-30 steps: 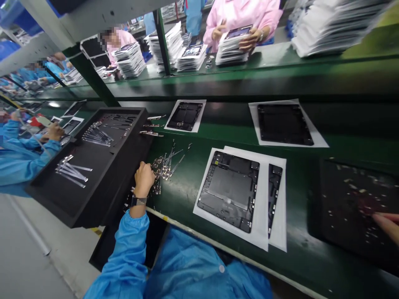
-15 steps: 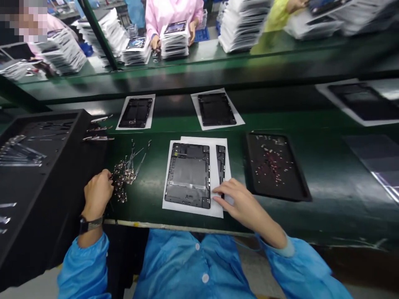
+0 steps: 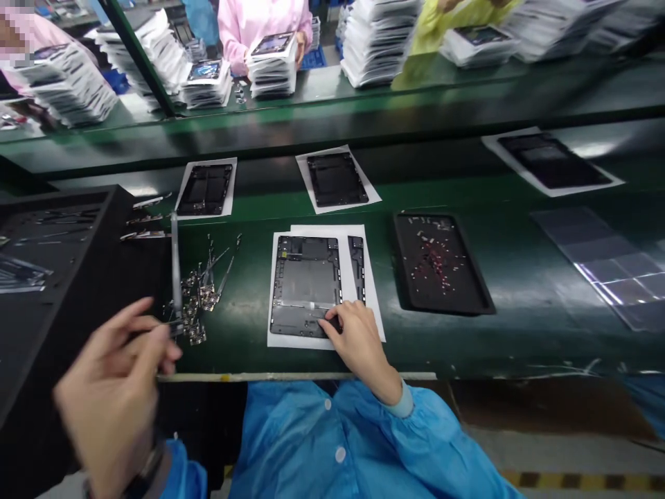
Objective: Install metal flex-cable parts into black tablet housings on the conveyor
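Note:
My left hand (image 3: 122, 371), blurred by motion, is raised at the table's left side. Its thumb and fingers pinch a flex cable (image 3: 177, 277) with a small board at its lower end; the grey strip stands up from the fingers. Behind it lies a loose heap of small circuit boards with cables (image 3: 208, 294). My right hand (image 3: 361, 343) is closed over the lower right corner of a black tablet housing (image 3: 306, 277), thumb and fingertips on it. That housing lies on white paper (image 3: 275, 342), partly over a second sheet bearing another black housing (image 3: 357, 256).
A black tray (image 3: 478, 301) with small loose parts lies to the right. At the left stands a dark box (image 3: 98, 270) holding more flex cables. Further housings (image 3: 337, 179) rest on paper along the back. Clear plastic sheets (image 3: 597, 256) lie far right. People sit opposite beside paper stacks (image 3: 382, 41).
My left hand has come away from the heap toward me, lifting a flex cable. My right hand has moved left from the second housing onto the front one's corner. The view has shifted slightly right.

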The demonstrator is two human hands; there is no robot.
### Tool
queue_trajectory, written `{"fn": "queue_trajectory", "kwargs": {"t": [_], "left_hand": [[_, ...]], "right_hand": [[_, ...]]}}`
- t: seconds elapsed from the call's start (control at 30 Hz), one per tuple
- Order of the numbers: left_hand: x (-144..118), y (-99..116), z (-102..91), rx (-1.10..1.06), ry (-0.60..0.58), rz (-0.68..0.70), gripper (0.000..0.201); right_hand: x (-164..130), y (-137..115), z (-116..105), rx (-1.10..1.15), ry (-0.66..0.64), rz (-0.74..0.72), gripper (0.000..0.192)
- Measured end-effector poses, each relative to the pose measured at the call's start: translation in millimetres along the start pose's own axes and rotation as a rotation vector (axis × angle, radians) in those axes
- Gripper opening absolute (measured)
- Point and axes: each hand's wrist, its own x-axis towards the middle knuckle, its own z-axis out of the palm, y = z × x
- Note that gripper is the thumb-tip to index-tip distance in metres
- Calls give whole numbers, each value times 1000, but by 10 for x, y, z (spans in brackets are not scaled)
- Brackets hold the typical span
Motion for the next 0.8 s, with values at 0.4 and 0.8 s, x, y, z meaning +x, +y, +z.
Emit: {"fn": "queue_trajectory", "kwargs": {"t": [0.4,0.8], "left_hand": [[-376,-443,1419,-182,-513,70,13],[-250,-271,1680,586,-876,698,25]], "right_hand": [[107,-25,-28,31,-98,-57,6],[106,-53,24,102,-60,18,9]]}}
